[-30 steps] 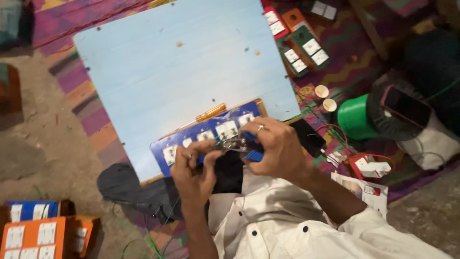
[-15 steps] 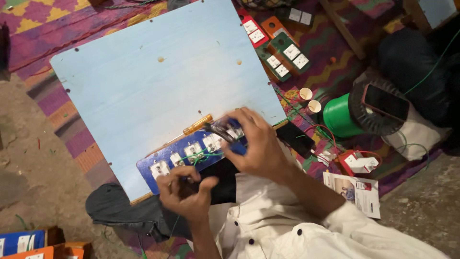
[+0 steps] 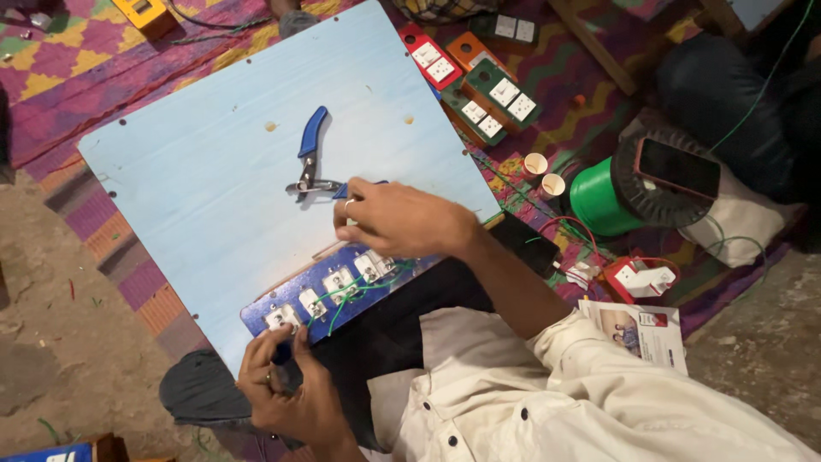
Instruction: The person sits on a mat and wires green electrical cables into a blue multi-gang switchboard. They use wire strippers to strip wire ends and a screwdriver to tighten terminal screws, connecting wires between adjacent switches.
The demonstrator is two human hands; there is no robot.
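A blue switch panel (image 3: 342, 287) with white sockets and green wires lies across my lap, at the near edge of a light blue board (image 3: 197, 188). My left hand (image 3: 286, 389) grips the panel's left end. My right hand (image 3: 398, 218) reaches over the panel onto the board. Its fingertips pinch one handle of the blue-handled pliers (image 3: 308, 158). The pliers lie on the board with their handles spread apart.
Right of the board are red, orange and green switch boxes (image 3: 479, 85), two small paper cups (image 3: 543, 171), a green wire spool (image 3: 599, 197), a phone (image 3: 680, 167) and a leaflet (image 3: 641, 329). A yellow box (image 3: 145, 13) sits at the far left on the patterned mat.
My right hand has moved off the panel onto the board, taking the pliers with it. The pliers now rest on the board. My left hand stays at the panel's left end.
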